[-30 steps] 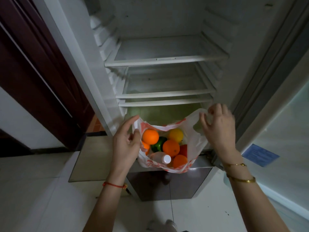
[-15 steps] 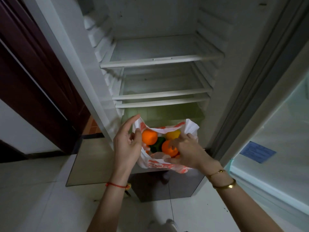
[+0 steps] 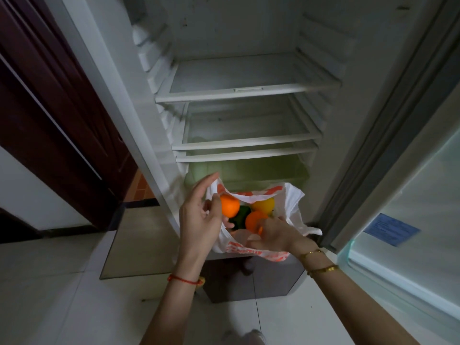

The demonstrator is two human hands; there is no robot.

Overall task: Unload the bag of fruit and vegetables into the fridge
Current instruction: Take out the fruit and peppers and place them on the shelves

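A white plastic bag with orange print sits at the foot of the open fridge, in front of its greenish bottom drawer, and holds two oranges, a yellow fruit and a dark green vegetable. The left hand pinches the bag's left rim between thumb and fingers beside the upper orange. The right hand reaches into the bag with fingers curled near the lower orange, though I cannot tell whether it grips anything; the shelves above are bare.

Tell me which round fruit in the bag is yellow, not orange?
The yellow fruit at the back of the bag, nearest the fridge. The two orange ones sit closer: one by the left hand, one by the right hand.
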